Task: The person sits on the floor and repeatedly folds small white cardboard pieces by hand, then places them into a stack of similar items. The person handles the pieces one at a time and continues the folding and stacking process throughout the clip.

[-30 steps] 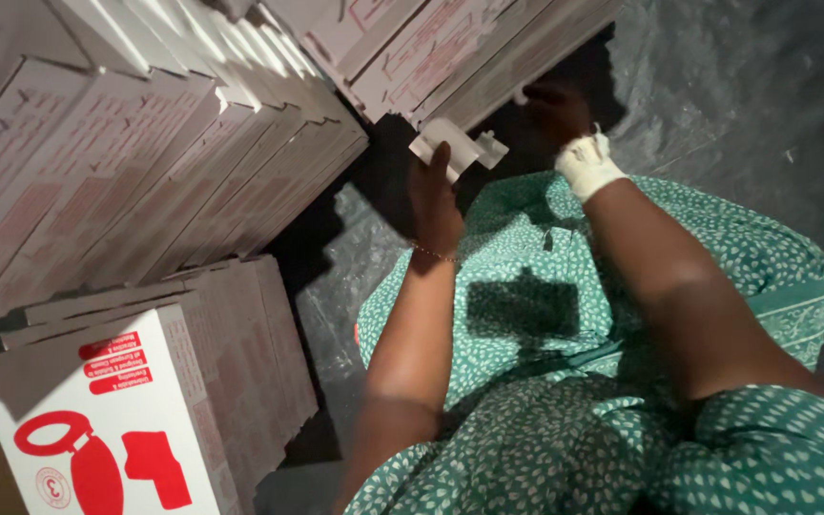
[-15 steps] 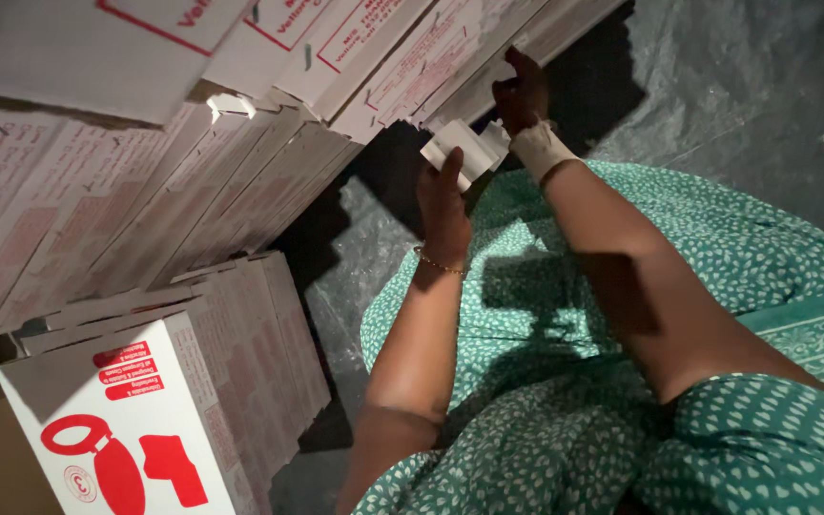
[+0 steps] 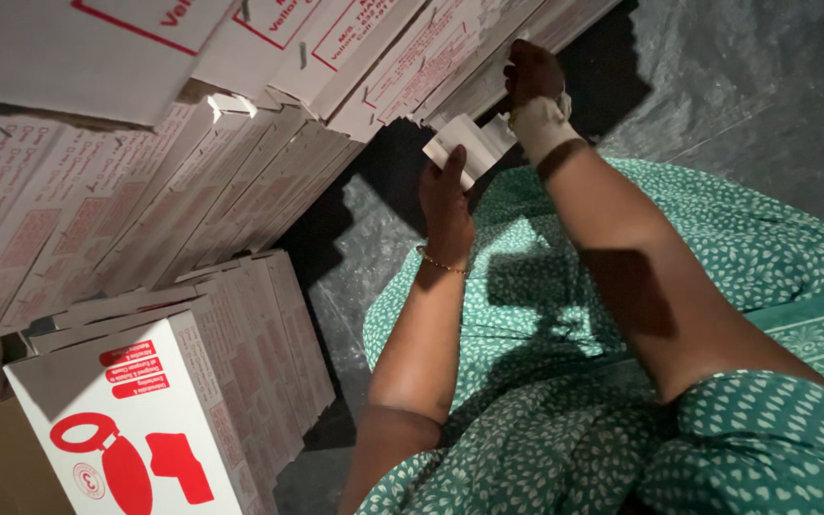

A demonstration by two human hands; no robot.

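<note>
While we sit low in the frame with the green patterned dress (image 3: 622,315) spread over our lap, our arms run up toward the top centre, where the work is. Nearest, at lower left, stands a white carton with red printing (image 3: 135,429), and behind it a row of like cartons on edge (image 3: 269,324). Our left hand (image 3: 445,195) is raised in the upper middle, fingers closed lightly round a small white folded carton piece (image 3: 464,148), holding it by its lower edge so it stands tilted above the palm; a thin bracelet (image 3: 442,264) circles that wrist. Just beyond and to the right, our right hand (image 3: 531,76), with a pale wrap about the wrist, reaches to the upper edge of the leaning stack of flat white cartons (image 3: 412,48) that fills the top of the frame. Its fingers are curled at the stack's edge, but whether they pinch a sheet or merely touch it we cannot tell. We judge the step in hand to be drawing a flat from that stack while the left keeps its piece. A clean pull would call for separating a single sheet without disturbing the leaning ones. Farther right lies dark plastic sheeting (image 3: 736,86) on the floor.
</note>
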